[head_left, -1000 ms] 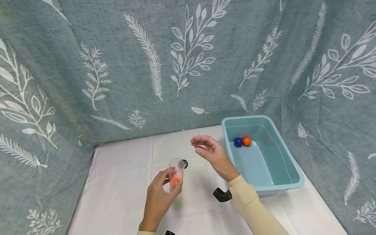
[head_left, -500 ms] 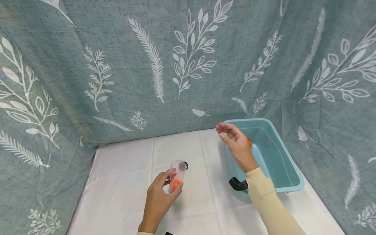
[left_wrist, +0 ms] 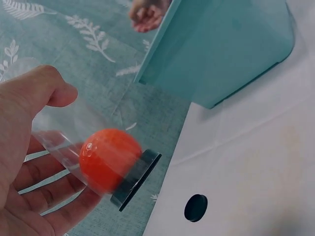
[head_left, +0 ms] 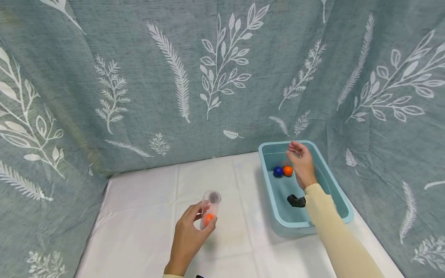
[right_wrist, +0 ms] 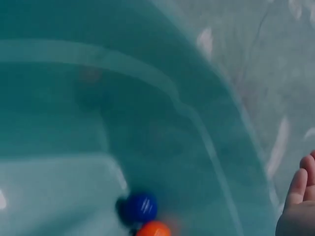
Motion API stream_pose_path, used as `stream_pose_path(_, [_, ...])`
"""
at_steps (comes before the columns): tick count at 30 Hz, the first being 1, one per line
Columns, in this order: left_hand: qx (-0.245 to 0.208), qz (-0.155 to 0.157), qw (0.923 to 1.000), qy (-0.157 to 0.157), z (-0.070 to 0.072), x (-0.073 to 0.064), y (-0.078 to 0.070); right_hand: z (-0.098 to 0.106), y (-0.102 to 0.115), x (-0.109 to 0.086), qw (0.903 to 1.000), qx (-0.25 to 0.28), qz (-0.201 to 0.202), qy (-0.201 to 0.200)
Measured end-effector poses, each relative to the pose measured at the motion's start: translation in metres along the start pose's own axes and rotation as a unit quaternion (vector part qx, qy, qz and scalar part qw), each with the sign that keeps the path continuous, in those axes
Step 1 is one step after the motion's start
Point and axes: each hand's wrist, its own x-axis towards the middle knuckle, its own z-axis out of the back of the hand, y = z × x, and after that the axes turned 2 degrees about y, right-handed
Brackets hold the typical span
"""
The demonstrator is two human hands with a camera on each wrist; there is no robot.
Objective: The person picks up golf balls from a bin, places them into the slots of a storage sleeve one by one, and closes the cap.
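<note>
Upright in the head view, a clear plastic tube (head_left: 212, 208) is gripped between the fingers and thumb of my left hand (head_left: 189, 233). An orange ball (left_wrist: 109, 156) sits inside the tube against the black cap (left_wrist: 135, 181) at its lower end. My right hand (head_left: 303, 165) is over the blue-green plastic tub (head_left: 269, 193), its fingers loosely bent and holding nothing. On the tub's floor, a dark blue ball (head_left: 278, 172) and another orange ball (head_left: 287, 170) lie side by side near the far left corner.
A loose black cap (left_wrist: 196, 207) lies on the white-covered table (head_left: 146, 216); in the head view it shows dimly through the tube. Patterned grey-green cloth (head_left: 139, 77) hangs behind the table and along both sides.
My right hand has moved right, from beside the left hand to above the tub, still holding nothing. The left hand keeps the tube in nearly the same place.
</note>
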Motion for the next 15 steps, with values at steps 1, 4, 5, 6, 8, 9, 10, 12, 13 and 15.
stream_pose_path(1, [0.0, -0.001, 1.0, 0.0, -0.001, 0.0, 0.0, 0.004, -0.004, 0.003, 0.9999, -0.011, -0.008, -0.008])
stream_pose_path(4, [-0.007, 0.002, 1.0, 0.002, -0.004, 0.002, -0.002, 0.016, -0.017, 0.013, 0.9985, -0.041, -0.033, -0.012])
stream_pose_path(5, [-0.009, 0.002, 0.9999, 0.003, -0.005, 0.002, -0.002, 0.02, -0.023, 0.016, 0.9979, -0.05, -0.041, -0.007])
stream_pose_path(6, [-0.01, 0.001, 0.9999, 0.005, -0.006, 0.003, -0.002, 0.024, -0.028, 0.019, 0.997, -0.06, -0.048, 0.001])
stream_pose_path(8, [-0.016, 0.001, 0.9998, 0.008, -0.009, 0.003, -0.003, 0.032, -0.039, 0.023, 0.9944, -0.082, -0.063, 0.021])
stream_pose_path(9, [-0.016, 0.0, 0.9998, 0.01, -0.011, 0.003, -0.003, 0.037, -0.044, 0.024, 0.993, -0.091, -0.069, 0.031])
stream_pose_path(10, [-0.015, -0.002, 0.9998, 0.009, -0.011, 0.003, -0.002, 0.038, -0.049, 0.026, 0.9916, -0.098, -0.074, 0.041])
stream_pose_path(12, [-0.015, -0.001, 0.9998, 0.009, -0.011, 0.003, -0.001, 0.042, -0.057, 0.03, 0.9882, -0.112, -0.085, 0.06])
stream_pose_path(13, [-0.016, 0.0, 0.9998, 0.007, -0.011, 0.003, 0.0, 0.043, -0.061, 0.031, 0.9864, -0.119, -0.089, 0.069])
stream_pose_path(15, [-0.015, -0.001, 0.9999, 0.003, -0.01, 0.004, 0.001, 0.047, -0.068, 0.034, 0.9833, -0.128, -0.099, 0.084])
